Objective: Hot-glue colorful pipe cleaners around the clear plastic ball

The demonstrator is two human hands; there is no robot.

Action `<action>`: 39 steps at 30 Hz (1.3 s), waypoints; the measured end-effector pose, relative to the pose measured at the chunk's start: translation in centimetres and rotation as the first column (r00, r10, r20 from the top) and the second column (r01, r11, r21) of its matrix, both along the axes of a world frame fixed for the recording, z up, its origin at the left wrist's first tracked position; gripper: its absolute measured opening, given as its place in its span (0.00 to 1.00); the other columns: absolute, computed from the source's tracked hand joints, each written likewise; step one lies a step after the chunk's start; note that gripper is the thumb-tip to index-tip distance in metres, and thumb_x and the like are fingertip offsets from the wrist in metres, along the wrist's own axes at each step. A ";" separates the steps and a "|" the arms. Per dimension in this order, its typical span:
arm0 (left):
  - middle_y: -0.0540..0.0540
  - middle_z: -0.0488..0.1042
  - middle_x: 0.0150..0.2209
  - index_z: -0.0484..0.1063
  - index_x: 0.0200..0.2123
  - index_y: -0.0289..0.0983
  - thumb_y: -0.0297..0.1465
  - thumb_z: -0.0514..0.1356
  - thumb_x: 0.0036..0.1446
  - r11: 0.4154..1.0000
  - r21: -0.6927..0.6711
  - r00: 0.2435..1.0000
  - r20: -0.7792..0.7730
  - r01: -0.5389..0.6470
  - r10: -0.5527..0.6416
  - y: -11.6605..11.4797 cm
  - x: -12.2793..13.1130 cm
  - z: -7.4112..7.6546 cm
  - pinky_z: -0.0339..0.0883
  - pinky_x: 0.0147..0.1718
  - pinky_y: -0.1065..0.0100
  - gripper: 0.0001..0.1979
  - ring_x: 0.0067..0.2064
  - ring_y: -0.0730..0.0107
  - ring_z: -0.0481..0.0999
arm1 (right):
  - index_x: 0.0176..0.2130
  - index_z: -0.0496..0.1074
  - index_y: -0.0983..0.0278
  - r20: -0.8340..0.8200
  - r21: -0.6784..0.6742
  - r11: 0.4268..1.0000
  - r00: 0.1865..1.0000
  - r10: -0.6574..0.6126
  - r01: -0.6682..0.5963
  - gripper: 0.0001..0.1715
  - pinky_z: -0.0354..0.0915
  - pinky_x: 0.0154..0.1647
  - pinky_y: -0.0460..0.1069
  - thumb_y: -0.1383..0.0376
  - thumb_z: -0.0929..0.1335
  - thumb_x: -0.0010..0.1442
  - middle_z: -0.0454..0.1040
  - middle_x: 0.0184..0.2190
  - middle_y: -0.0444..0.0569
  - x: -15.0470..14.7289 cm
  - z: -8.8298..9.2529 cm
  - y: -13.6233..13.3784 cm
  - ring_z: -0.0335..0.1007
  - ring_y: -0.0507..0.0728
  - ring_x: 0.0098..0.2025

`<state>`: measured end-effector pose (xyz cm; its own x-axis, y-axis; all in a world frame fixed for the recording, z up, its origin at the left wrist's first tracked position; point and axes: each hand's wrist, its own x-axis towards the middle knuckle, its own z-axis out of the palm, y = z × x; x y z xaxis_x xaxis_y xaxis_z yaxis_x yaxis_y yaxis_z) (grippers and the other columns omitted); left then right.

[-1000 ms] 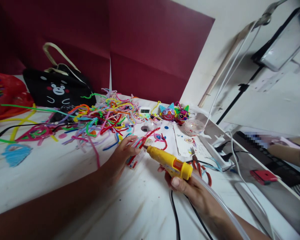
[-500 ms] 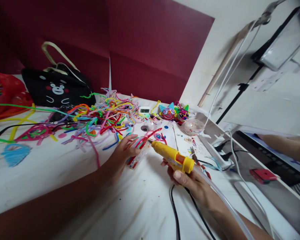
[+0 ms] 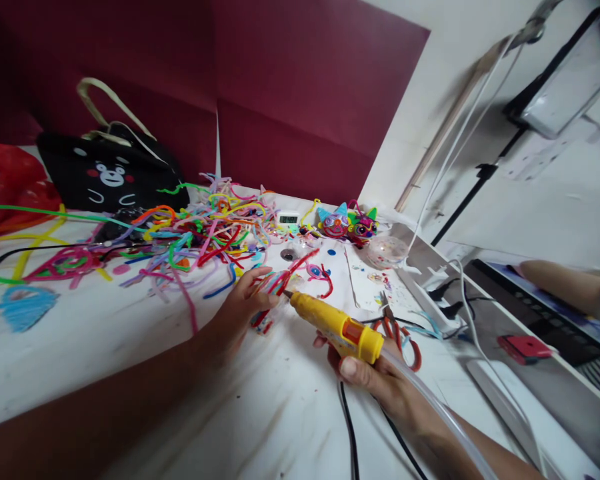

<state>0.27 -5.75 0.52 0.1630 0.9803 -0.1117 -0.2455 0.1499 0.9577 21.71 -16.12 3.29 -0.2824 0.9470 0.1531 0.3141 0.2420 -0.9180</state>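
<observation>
My right hand (image 3: 363, 373) is wrapped round the grip of a yellow hot glue gun (image 3: 327, 320), with a clear glue stick (image 3: 437, 400) trailing from its back. The gun's nozzle points left at a small craft piece of red, white and blue pipe cleaners (image 3: 282, 283). My left hand (image 3: 243, 300) pinches this piece between thumb and fingers, and the hand covers part of it. The nozzle tip is at or very close to the piece; whether they touch I cannot tell. A red pipe cleaner end sticks up to the right.
A heap of coloured pipe cleaners (image 3: 220, 227) spreads at the back left, beside a black bag (image 3: 110, 177). Orange-handled scissors (image 3: 393, 330) lie right of the glue gun. Two cat-face crafts (image 3: 334, 223), a clear bowl (image 3: 387, 252) and a power strip (image 3: 435, 303) stand behind. Another person's arm (image 3: 560, 283) shows at right.
The glue gun has moved slightly left and down, its nozzle now nearer my left hand. The craft piece has turned in my left fingers. More of the scissors shows.
</observation>
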 end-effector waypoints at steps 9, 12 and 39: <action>0.49 0.81 0.37 0.69 0.53 0.39 0.33 0.67 0.37 1.000 0.010 1.000 -0.017 -0.010 0.011 -0.1 0.0 0.1 0.66 0.33 0.66 0.35 0.36 0.61 0.78 | 0.36 0.74 0.60 -0.024 0.029 0.999 0.999 -0.021 0.022 0.20 0.66 0.41 0.51 0.46 0.68 0.63 0.68 0.28 0.45 0.3 -0.1 -0.1 0.69 0.59 0.37; 0.50 0.81 0.36 0.69 0.53 0.40 0.32 0.67 0.36 1.000 0.013 1.000 0.004 -0.007 0.007 -0.3 0.0 0.4 0.67 0.34 0.67 0.34 0.36 0.63 0.78 | 0.42 0.76 0.60 -0.013 -0.017 0.997 0.997 -0.081 0.081 0.21 0.65 0.40 0.51 0.47 0.68 0.63 0.72 0.32 0.47 0.8 -0.5 0.1 0.68 0.58 0.36; 0.51 0.81 0.35 0.70 0.53 0.41 0.32 0.67 0.35 1.000 0.007 1.000 0.013 -0.026 0.026 0.0 -0.1 0.1 0.68 0.36 0.66 0.35 0.37 0.63 0.78 | 0.38 0.75 0.60 -0.028 0.055 0.998 0.999 0.019 -0.017 0.22 0.63 0.37 0.49 0.45 0.67 0.63 0.69 0.31 0.45 0.1 0.1 0.0 0.66 0.56 0.34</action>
